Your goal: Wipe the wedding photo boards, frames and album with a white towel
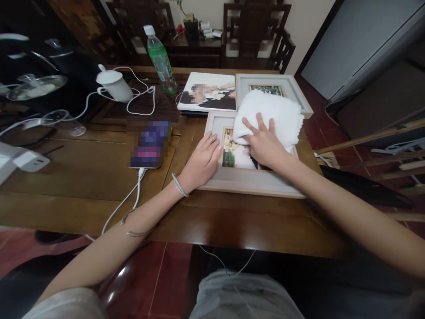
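Note:
A light wooden picture frame (252, 180) with a pale mat and a photo lies flat near the table's front edge. My left hand (205, 160) rests on its left border, fingers stretched out and close together. On top of the frame sits a folded white towel (282, 113), which hides the upper right of the photo. My right hand (265, 141) presses on the towel's near side with its fingers spread. A second picture frame (299, 95) lies behind, partly covered by the towel. Beside that is a white photo panel (207, 79) on top of something dark.
Left of the frame lies a phone (149, 144) on a white charging cable (137, 190). Farther back stand a green bottle (161, 60) and a lidded white mug (114, 84). A clear plastic cup (63, 124) lies on its side near a white power strip (20, 159).

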Available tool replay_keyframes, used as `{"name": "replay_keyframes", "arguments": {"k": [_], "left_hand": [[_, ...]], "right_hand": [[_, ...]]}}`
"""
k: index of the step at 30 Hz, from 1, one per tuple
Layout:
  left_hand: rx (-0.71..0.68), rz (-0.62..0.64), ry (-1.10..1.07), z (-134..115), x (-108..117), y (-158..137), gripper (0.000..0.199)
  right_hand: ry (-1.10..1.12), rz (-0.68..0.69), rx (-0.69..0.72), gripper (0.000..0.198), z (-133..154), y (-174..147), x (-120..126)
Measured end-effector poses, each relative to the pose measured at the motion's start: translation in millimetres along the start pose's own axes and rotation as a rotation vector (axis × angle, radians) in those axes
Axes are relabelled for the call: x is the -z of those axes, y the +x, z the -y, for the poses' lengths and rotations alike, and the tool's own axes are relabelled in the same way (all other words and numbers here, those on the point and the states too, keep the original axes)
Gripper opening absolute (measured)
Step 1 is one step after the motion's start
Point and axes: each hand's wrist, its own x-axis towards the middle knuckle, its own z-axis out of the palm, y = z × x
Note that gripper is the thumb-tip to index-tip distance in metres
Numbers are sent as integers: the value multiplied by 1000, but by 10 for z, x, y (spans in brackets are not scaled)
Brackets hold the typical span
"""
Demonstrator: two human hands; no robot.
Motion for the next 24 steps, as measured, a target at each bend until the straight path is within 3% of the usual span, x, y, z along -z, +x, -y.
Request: {"name": "replay_keyframes", "arguments": {"k": [4,9,15,20,24], "left_hand": [[3,4,3,-16,7,-1,53],[68,11,-36,-51,15,13,57],[225,-22,-223,6,3,27,61],[252,-84,-304,0,-22,-2,57],[163,-53,-233,-52,-18,-16,59]], "right_hand": [[27,207,28,54,400,-271,241],[158,435,222,59,783,-676,662],[61,290,290,48,994,-679,574],[15,223,196,43,857,-250,351],[-39,160,57,45,580,191,185]]}}
